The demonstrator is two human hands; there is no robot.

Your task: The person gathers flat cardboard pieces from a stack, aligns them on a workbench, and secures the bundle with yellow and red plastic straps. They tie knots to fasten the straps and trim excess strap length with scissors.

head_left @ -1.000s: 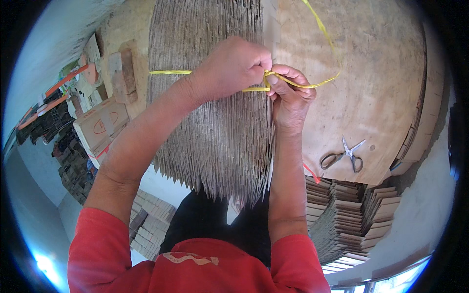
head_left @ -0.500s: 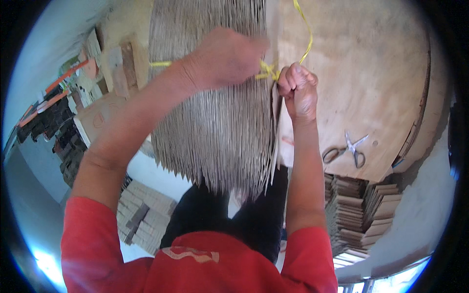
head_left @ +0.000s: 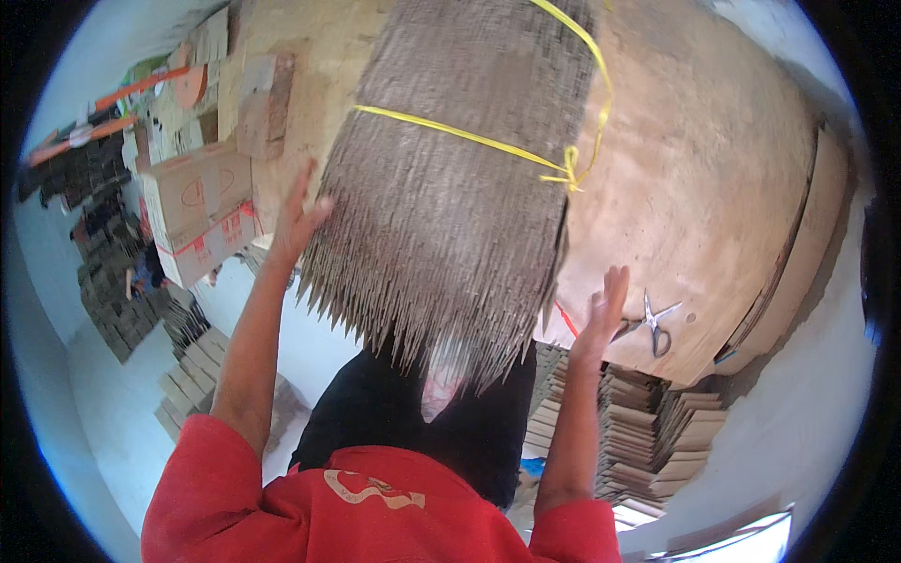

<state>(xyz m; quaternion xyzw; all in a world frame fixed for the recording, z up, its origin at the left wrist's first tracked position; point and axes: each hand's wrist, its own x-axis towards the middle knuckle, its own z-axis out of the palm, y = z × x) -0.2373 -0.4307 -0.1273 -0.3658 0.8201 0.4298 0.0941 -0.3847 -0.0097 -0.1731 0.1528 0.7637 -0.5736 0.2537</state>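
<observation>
A thick bundle of grey-brown cardboard strips (head_left: 450, 216) lies before me, its pointed ends jutting toward my body. Yellow string (head_left: 449, 132) runs across it and is knotted near the right edge; a long loose tail curves up and away from the knot. My left hand (head_left: 300, 220) is held beside the bundle's left edge with its fingers apart and nothing in them. Slightly blurred, my right hand (head_left: 605, 308) hovers off the right edge, fingers stretched out and holding nothing. Just right of it, scissors (head_left: 655, 324) with dark handles lie with their blades spread.
The bundle rests on a plywood table (head_left: 704, 188). Stacked cardboard pieces (head_left: 629, 432) stand below its near right edge. To the left are a cardboard box (head_left: 202, 211), a wooden block (head_left: 266, 103) and an orange-handled object (head_left: 141, 89).
Both hands have let go of the yellow string at the knot and drawn apart toward me, to either side of the bundle. The bundle now appears tilted, with the string tied across it.
</observation>
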